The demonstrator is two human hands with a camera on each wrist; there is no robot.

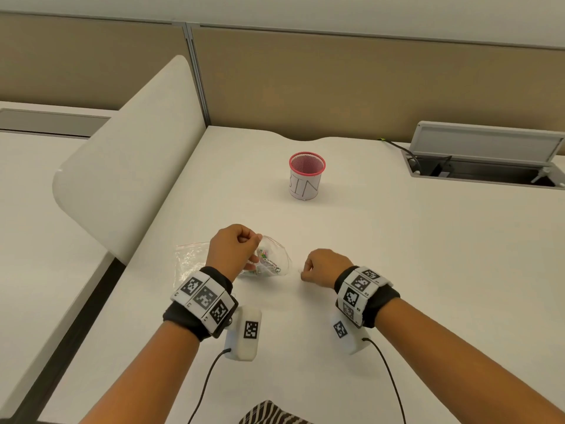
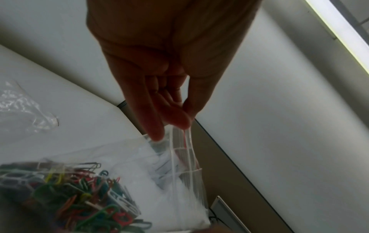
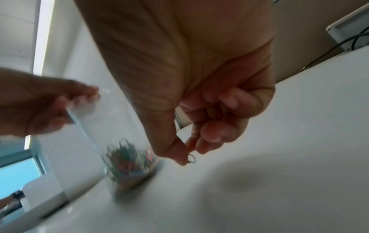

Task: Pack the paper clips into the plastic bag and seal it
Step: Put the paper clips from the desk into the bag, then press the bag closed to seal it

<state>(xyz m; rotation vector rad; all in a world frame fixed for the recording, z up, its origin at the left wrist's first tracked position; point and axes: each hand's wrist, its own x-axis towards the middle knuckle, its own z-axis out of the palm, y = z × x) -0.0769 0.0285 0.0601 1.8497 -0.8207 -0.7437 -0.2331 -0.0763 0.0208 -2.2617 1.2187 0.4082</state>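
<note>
A clear zip bag (image 1: 272, 261) stands on the white desk, holding several coloured paper clips (image 2: 79, 203) at its bottom. My left hand (image 1: 237, 247) pinches the bag's top edge (image 2: 182, 134) between thumb and fingers and holds it up. The same bag (image 3: 127, 164) appears blurred in the right wrist view. To its right, my right hand (image 1: 321, 266) hovers low over the desk, thumb and forefinger pinching a single paper clip (image 3: 191, 158). Its other fingers are curled in.
A second, crumpled clear bag (image 1: 189, 255) lies on the desk left of my left hand. A red mesh cup labelled BIN (image 1: 306, 175) stands farther back. A white divider (image 1: 128, 166) rises at the left, and an open cable hatch (image 1: 483, 166) sits at the back right.
</note>
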